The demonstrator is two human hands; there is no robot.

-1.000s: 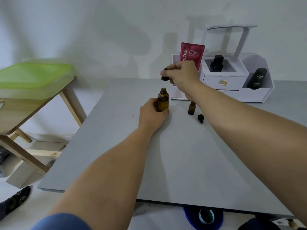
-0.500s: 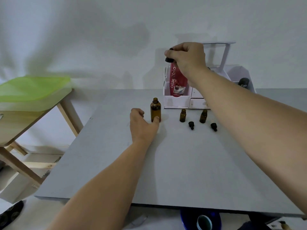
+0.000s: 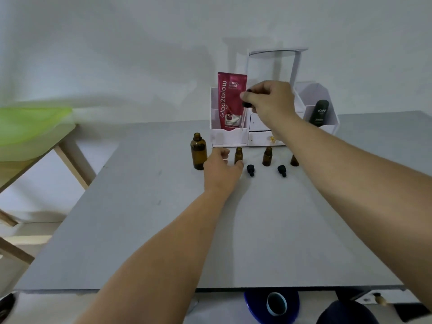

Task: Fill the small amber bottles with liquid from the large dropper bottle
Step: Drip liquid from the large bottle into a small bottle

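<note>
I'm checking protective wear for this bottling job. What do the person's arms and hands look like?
The left hand and the right hand are bare: no gloves, and no rings show. The left forearm and the right forearm are bare as far as the picture's edge, with no sleeve, watch or bracelet in view.

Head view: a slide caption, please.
Dropper in right hand, large bottle open, left hand touching a small amber bottle.

right hand (image 3: pixel 271 101) with dropper (image 3: pixel 244 114) aloft, left hand (image 3: pixel 221 170) at a small amber bottle (image 3: pixel 238 155) beside the large bottle (image 3: pixel 198 152)
</note>
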